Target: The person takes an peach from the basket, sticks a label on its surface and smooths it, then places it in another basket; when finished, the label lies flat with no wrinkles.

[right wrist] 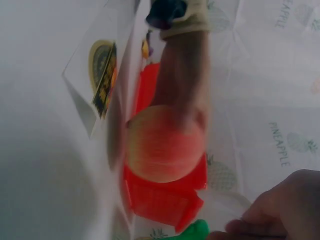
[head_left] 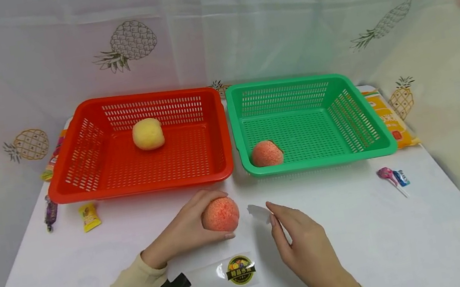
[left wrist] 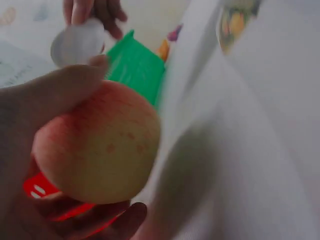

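My left hand (head_left: 191, 226) grips a red-pink peach (head_left: 222, 215) above the white table, thumb on the near side and fingers round the far side. In the left wrist view the same peach (left wrist: 100, 150) shows a yellowish lower half. To its right, my right hand (head_left: 308, 242) pinches a thin, round, whitish flat piece (head_left: 258, 213) between thumb and fingers. This disc (left wrist: 77, 42) is seen face-on in the left wrist view; its exact kind I cannot tell. A clear plastic bag (head_left: 209, 281) with a round black-and-gold label lies flat below the left hand.
At the back left stands a red basket (head_left: 146, 187) holding a yellow fruit (head_left: 148, 134). Beside it a green basket (head_left: 320, 162) holds another peach (head_left: 266, 153). Candies lie around: a yellow packet (head_left: 89, 217), a purple sweet (head_left: 51, 213), a lollipop (head_left: 387, 173). Snack bags stick out behind both baskets.
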The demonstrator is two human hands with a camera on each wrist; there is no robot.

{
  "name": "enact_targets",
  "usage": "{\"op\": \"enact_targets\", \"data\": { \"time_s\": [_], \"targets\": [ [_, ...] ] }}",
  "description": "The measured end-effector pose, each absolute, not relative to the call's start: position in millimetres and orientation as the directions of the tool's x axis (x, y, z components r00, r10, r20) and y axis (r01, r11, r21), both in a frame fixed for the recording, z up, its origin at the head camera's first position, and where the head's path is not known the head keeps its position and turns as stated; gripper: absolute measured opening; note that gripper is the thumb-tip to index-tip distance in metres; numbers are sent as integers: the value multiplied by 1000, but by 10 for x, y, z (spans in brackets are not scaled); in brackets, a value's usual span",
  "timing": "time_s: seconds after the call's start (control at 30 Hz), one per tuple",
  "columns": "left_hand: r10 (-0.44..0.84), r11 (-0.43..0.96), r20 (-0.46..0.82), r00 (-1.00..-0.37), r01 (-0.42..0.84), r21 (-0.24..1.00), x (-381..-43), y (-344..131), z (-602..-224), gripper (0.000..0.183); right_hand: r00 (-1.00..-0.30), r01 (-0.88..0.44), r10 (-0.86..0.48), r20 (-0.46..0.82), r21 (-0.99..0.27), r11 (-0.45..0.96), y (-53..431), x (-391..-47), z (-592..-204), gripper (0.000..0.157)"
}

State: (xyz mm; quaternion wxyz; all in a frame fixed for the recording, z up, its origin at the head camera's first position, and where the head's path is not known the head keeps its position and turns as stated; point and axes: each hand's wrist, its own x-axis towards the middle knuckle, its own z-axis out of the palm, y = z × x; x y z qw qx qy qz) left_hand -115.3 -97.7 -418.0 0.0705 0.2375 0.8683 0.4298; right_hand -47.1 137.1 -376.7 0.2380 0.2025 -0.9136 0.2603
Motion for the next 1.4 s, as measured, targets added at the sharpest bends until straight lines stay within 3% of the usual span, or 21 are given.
{"op": "enact_targets", "data": {
  "time_s": [0.2, 0.3, 0.6, 0.93, 1.2, 1.4],
  "targets": [
    [382, 414, 99, -919, 265, 871, -1013, -918, -4023, 70, -641, -615, -326, 694, -211, 760, 1225, -524, -3682, 33],
    [386, 403, 115, -915, 279, 872, -960, -902, -3952, 70, -601, -649, -366, 711, -166, 743, 1153, -520, -3638, 33],
    [395, 376, 113, -911, 273, 885, -808, -855, -3553, 63, -610, -686, -446, 654, -155, 711, 1047, -451, -3620, 35],
    [397, 387, 149, -906, 312, 867, -891, -891, -3875, 69, -632, -696, -486, 604, -167, 698, 1009, -427, -3622, 39],
    [473, 348, 123, -873, 313, 884, -895, -867, -3897, 69, -610, -741, -529, 590, -188, 645, 1060, -415, -3563, 38],
    [578, 99, 49, -815, 130, 987, -890, -912, -3869, 65, -516, -822, -588, 622, -168, 544, 1093, -452, -3478, 49]
  ]
}}
